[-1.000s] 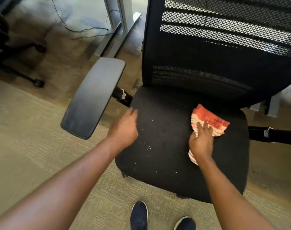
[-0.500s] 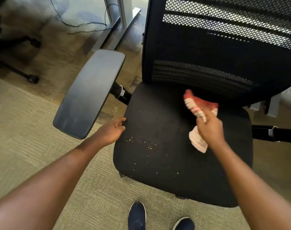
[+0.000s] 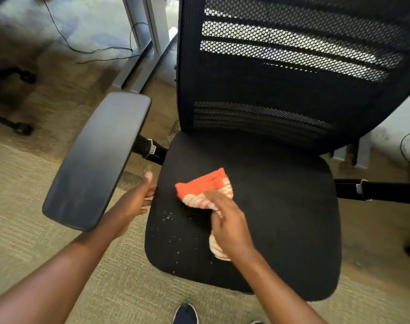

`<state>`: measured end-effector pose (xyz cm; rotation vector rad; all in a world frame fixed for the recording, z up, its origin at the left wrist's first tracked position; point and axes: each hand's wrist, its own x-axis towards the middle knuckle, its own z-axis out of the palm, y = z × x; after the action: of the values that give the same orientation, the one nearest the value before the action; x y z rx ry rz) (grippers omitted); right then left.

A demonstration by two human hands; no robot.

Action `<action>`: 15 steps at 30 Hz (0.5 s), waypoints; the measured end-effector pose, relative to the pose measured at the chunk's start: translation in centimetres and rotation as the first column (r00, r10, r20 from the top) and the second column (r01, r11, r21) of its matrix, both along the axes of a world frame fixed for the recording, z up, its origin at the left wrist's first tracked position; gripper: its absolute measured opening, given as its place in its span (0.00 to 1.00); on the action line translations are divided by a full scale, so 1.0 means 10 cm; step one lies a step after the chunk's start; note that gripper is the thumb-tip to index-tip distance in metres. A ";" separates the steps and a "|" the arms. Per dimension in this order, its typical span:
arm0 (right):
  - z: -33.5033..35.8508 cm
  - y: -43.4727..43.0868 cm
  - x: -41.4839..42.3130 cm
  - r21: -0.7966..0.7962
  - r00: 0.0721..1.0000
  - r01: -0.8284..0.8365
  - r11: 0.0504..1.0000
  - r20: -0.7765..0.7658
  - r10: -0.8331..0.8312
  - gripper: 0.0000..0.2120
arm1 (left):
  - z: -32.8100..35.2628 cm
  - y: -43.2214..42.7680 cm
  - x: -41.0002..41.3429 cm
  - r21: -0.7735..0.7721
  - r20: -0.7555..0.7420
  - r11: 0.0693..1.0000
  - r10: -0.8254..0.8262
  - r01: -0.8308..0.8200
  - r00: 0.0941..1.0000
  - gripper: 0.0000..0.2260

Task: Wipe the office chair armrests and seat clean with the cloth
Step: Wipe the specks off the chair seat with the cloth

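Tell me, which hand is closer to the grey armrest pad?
Left. The left hand grips the seat edge right beside the armrest pad; the right hand presses the cloth on the seat, farther away.

Nothing readable is showing anywhere: no words, labels, brands or numbers. The cloth [image 3: 205, 191] is showing only stripes (a pattern, not lettering).

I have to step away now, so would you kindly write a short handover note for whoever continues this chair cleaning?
Right hand: holds the cloth on the seat, left of centre.
Left hand: at the seat's left edge, grip unclear.
Done: the seat's right side looks crumb-free.
Left: crumbs at front-left; the left armrest looks streaky; the right armrest pad is out of view.
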<state>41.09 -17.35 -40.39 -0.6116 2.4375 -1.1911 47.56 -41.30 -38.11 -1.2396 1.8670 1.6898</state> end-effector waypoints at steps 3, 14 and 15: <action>0.06 0.67 -0.76 0.102 0.916 0.396 0.913 -0.108 -0.385 0.24 | -0.03 0.04 -0.05 -0.067 -0.074 0.995 0.073 -0.078 0.995 0.28; -0.47 -0.34 -0.41 0.269 0.994 0.009 0.963 -0.107 0.020 0.30 | 0.25 0.04 -0.65 -0.171 -0.315 0.791 0.522 -0.588 0.793 0.29; -0.38 -0.43 -0.26 0.236 0.985 -0.139 0.962 -0.066 0.159 0.29 | 0.20 0.03 -0.67 -0.231 -0.331 0.770 0.513 -0.595 0.792 0.32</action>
<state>38.44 -21.69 -44.20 -0.7725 2.5001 -0.8232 40.87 -40.97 -36.07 -1.9636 2.1284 1.9511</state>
